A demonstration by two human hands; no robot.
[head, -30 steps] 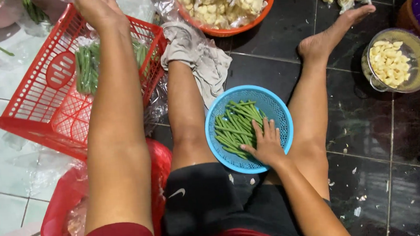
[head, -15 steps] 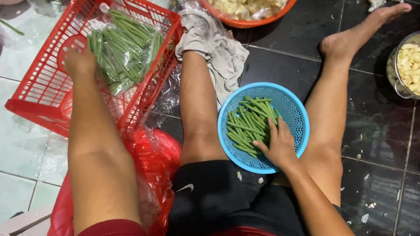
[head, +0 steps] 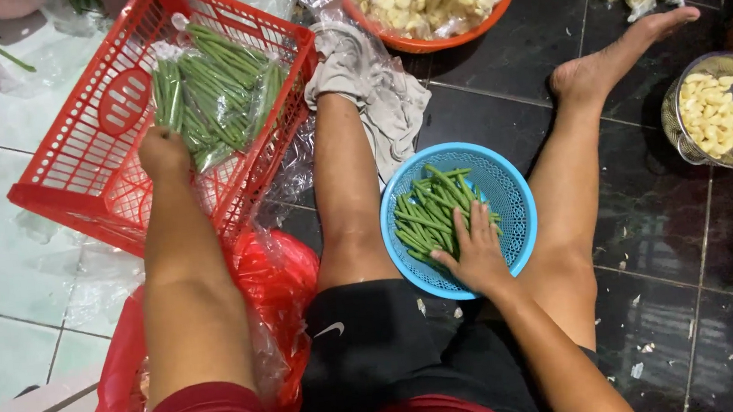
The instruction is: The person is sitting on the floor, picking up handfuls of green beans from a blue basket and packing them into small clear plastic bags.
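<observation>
Green beans (head: 432, 219): loose pile in the blue basket (head: 511, 189) on the floor between the legs; more bagged beans (head: 217, 92) in the red crate (head: 72, 179). Likely light, slim, snappable if bent, so best gathered in a bunch at mid-length. Right hand (head: 473, 254) lies flat and open on the loose pile; left hand (head: 163, 153) is closed at the bag's near edge, grip unclear.

Short dark red sleeves cover the upper arms, leaving both forearms bare down to the left hand (head: 163, 153) and the right hand (head: 476, 258). Black shorts with a small white logo on one leg. Legs and feet bare, no shoes or socks.
</observation>
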